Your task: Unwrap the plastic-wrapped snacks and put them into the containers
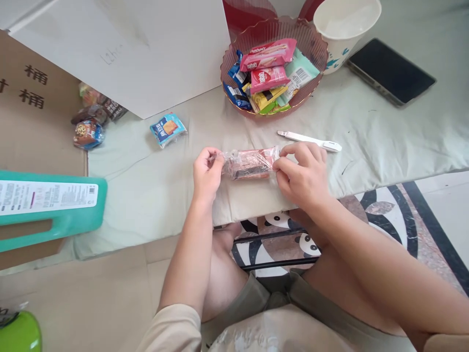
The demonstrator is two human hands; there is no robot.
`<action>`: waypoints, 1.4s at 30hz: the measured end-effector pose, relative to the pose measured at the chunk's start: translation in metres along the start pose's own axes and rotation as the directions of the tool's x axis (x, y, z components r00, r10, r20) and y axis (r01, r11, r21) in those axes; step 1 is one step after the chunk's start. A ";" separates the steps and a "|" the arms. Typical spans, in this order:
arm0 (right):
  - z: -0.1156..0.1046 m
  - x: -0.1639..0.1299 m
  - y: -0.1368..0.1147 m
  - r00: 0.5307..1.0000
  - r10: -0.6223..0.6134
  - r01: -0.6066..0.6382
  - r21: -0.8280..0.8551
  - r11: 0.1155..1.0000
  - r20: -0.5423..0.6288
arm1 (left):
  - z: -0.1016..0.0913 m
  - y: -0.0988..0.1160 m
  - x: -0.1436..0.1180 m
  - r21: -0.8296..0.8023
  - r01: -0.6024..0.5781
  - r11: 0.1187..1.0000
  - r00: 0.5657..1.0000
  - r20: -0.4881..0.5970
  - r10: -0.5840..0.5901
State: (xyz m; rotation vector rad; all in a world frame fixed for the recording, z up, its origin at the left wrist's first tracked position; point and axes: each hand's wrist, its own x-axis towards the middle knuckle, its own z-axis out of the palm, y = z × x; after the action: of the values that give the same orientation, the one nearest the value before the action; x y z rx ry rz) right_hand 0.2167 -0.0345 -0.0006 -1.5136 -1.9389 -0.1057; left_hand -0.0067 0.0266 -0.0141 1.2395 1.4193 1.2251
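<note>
A reddish-brown snack packet in a clear plastic wrapper (252,164) lies stretched level between my two hands, just over the cloth near the table's front edge. My left hand (208,171) pinches the wrapper's crumpled left end between thumb and fingers. At the other end, my right hand (302,168) is closed on the wrapper's right edge. Just beyond my right hand lies a white pen-like cutter (311,140), partly covered by the fingers. A small blue snack packet (169,129) rests on the cloth to the left of my left hand.
At the back stands a pink glass bowl (229,105) of wrapped snacks. Beside it are a white paper cup (344,29) and a black phone (394,71). A white box (154,49), more packets (89,133) and a green jug (78,203) occupy the left.
</note>
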 end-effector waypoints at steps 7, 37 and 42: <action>-0.007 -0.005 -0.018 0.929 -0.310 0.286 0.140 0.948 0.201 | 0.007 0.008 0.002 -0.048 0.027 0.998 0.994 -0.105 -0.032; -0.011 -0.009 -0.019 0.959 -0.217 0.181 0.197 0.964 0.180 | -0.008 0.016 -0.001 0.349 -0.435 0.830 0.887 0.324 0.329; -0.003 -0.013 -0.023 0.957 -0.249 0.237 0.097 0.967 0.146 | -0.001 0.016 -0.004 0.297 -0.379 0.876 0.914 0.271 0.303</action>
State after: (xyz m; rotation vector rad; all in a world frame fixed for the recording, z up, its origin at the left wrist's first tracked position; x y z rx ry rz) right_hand 0.1989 -0.0540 0.0028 -1.2593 -2.2238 -0.0159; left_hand -0.0052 0.0230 0.0024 1.8762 1.3209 1.0499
